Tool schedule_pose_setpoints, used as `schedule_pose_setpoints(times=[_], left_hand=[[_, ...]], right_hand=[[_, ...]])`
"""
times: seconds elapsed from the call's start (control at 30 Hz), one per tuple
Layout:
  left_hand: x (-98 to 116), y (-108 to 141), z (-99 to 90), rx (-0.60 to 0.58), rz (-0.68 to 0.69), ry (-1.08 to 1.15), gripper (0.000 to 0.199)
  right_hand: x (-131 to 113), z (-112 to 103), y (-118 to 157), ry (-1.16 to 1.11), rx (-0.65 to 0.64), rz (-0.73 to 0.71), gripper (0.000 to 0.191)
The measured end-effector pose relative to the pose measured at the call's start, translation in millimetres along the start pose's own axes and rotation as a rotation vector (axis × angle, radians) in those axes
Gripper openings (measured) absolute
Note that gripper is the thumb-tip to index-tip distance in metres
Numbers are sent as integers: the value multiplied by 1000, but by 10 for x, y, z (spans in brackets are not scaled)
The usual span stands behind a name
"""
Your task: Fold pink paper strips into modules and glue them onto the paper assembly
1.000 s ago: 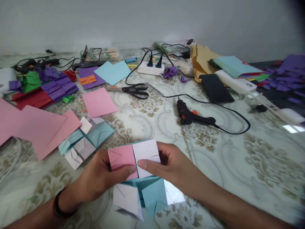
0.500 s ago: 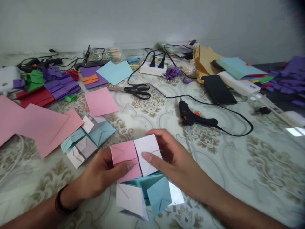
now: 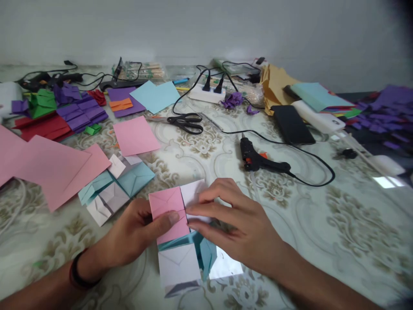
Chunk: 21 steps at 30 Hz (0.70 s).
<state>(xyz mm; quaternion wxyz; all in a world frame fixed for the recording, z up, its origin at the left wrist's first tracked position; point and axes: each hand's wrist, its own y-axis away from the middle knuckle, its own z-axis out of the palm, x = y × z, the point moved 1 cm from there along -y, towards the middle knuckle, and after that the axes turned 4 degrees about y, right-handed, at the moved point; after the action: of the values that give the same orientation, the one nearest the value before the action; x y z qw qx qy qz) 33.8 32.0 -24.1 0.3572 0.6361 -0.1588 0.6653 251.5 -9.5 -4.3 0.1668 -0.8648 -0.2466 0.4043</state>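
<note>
A folded paper piece made of joined square panels, with a pink panel (image 3: 166,200), white panels (image 3: 179,265) and teal ones (image 3: 206,254), is held just above the table. My left hand (image 3: 138,232) grips it at the pink panel, thumb on top and fingers underneath. Over the upper white panel lies my right hand (image 3: 235,219), its fingertips touching the paper near the seam with the pink panel. Its fingers are bent and slightly apart. Left of my hands rests a similar folded piece in teal and white (image 3: 121,185).
Pink sheets (image 3: 61,168) lie at left, near folded purple papers (image 3: 82,114). Scissors (image 3: 187,122), a power strip (image 3: 206,92), a corded black glue gun (image 3: 258,157) and a dark phone (image 3: 293,125) are farther back. Purple folded pieces (image 3: 387,114) pile up at right.
My right hand has turned from holding the right edge to laying its fingertips on the upper white panel. The lower white and teal panels have shifted in angle. My left hand keeps its grip.
</note>
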Motion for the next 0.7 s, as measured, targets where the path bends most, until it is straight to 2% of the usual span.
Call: schedule_pose_setpoints(times=[0.13, 0.37, 0.53, 0.7], left_hand=[[-17, -6, -10, -3, 16, -49, 42], [-46, -20, -27, -51, 40, -101, 37], [-38, -21, -15, -64, 38, -96, 40], [-53, 10, -23, -50, 3, -128, 46]], right_hand=[[-20, 3, 6, 16, 31, -56, 8], [-41, 59, 5, 69, 31, -92, 14], [-45, 48, 0, 82, -2, -39, 14], [-45, -6, 4, -2, -75, 80, 15]])
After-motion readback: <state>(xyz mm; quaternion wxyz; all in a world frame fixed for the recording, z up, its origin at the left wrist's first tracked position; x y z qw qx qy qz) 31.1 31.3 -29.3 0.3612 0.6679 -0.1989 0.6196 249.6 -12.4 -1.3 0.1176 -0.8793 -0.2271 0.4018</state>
